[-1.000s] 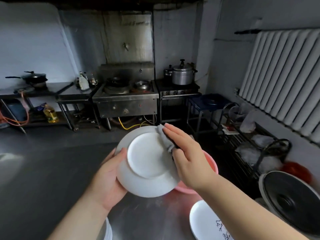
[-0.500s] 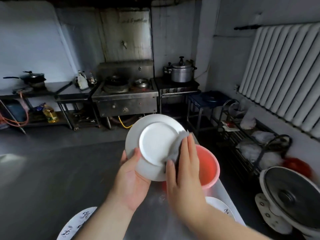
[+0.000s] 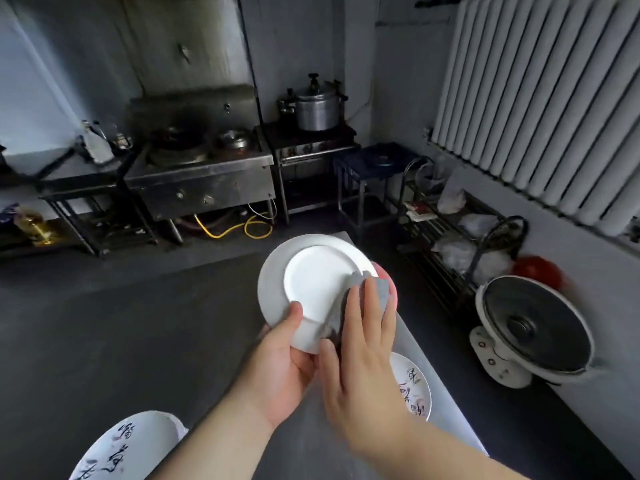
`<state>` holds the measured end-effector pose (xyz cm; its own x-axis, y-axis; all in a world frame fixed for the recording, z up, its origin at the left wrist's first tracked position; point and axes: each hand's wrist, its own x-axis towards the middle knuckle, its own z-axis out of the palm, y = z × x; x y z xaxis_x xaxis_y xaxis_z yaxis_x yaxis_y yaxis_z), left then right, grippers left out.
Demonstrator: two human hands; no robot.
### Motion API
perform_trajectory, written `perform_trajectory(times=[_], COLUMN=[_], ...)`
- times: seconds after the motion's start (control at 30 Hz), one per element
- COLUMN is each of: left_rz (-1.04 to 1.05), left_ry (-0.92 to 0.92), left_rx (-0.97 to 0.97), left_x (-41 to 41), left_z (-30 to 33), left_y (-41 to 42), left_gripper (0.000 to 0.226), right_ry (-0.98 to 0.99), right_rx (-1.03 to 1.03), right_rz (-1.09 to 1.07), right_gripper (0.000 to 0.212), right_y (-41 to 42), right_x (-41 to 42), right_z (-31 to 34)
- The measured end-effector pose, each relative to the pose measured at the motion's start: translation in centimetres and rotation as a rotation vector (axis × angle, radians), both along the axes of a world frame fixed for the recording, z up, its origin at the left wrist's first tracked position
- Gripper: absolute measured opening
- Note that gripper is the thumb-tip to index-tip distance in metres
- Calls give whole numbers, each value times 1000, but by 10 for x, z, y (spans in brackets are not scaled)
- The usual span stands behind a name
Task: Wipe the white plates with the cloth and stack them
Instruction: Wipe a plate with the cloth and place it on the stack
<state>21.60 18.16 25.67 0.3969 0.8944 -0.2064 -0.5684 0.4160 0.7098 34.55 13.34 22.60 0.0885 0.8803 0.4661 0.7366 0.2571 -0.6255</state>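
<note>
One white plate (image 3: 313, 282) is held up above the steel tabletop (image 3: 446, 403), tilted so its underside and foot ring face the camera. The left hand (image 3: 282, 368) carries it at the lower rim: its grip is clamped on the plate, thumb curled over the near face and the other fingers hidden behind the rim. A grey cloth (image 3: 360, 296) lies on the right side of that underside, and the right hand (image 3: 363, 355) presses it there with fingers laid out nearly straight and close together, thumb beside the plate's lower rim; this grip is spread flat on the cloth rather than closed round it. Just behind the plate's right edge shows part of a pink basin (image 3: 389, 282). On the tabletop below the right wrist lies a plate with dark brush writing (image 3: 414, 389), partly covered by the arm, and another written plate (image 3: 114, 448) shows at the lower left. Well apart on the right a white fan (image 3: 533, 330) stands on the floor, and a steel stove (image 3: 201, 171) and a pressure cooker (image 3: 317, 107) stand against the far wall.
</note>
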Motion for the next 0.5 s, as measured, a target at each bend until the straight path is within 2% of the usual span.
perform_trajectory(times=[0.1,0.23,0.37,0.5], left_rz=[-27,-19,-78,-82], left_ry=[-26,-47,55,118], left_rx=[20,14,-103,-107], left_x=[24,53,77,97], left_z=[-8,-10,-21,-41], left_y=[-2,3,1,-8], left_gripper=[44,46,53,50], right_ry=[0,155,-53,176], right_rx=[-83,-98,-104,-248], right_rz=[-51,-106,-46,-76], right_gripper=[64,57,68,66], right_y=[14,37,-6,0], right_x=[27,73,60,98], right_z=[10,31,-13,-28])
